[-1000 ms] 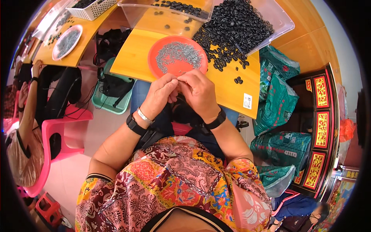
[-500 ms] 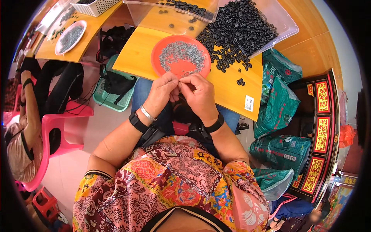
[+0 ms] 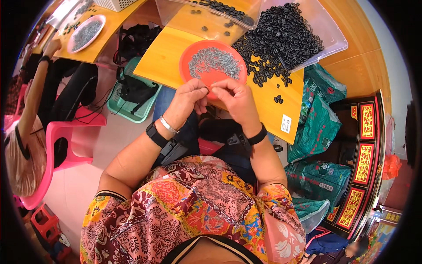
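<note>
My left hand pinches a small black oval part between thumb and fingertips, just past the near rim of a red plate. Close beside it, slightly apart, my right hand has thumb and forefinger pressed together; anything between them is too small to make out. Small grey metal pins lie heaped on the plate's far side. Right of the plate, black oval parts spill from a tipped clear plastic bin onto the yellow table.
Another clear bin stands behind the plate. Green woven bags crowd the table's right side, beside a black and red cabinet. A green basket sits on the floor at left. Farther left, another person sits on a pink chair.
My hands have moved apart at the fingertips, the right one shifting rightward. A black part now shows in the left fingers. The other person's arm has reached forward to their table.
</note>
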Action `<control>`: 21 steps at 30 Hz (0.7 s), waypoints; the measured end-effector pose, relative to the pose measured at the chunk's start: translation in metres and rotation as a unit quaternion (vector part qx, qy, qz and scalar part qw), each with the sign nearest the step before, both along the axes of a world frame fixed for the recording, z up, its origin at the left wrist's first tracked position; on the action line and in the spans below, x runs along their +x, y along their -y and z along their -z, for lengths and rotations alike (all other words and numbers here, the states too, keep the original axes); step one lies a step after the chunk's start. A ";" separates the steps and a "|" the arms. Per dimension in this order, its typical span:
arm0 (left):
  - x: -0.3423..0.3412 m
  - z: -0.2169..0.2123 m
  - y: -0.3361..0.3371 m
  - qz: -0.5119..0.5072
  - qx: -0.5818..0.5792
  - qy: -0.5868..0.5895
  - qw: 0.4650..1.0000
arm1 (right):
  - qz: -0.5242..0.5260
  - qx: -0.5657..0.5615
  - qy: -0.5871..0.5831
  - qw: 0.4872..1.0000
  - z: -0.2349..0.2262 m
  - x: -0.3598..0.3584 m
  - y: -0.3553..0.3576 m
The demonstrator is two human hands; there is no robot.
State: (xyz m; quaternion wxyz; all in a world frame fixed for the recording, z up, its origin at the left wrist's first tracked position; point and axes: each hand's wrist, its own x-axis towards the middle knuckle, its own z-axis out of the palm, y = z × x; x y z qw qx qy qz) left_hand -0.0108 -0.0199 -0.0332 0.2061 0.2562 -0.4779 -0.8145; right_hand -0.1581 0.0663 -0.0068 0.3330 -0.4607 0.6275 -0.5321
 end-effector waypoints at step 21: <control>0.007 -0.009 0.017 -0.099 0.001 -0.019 0.995 | -0.124 0.123 -0.553 0.815 0.002 -0.041 0.081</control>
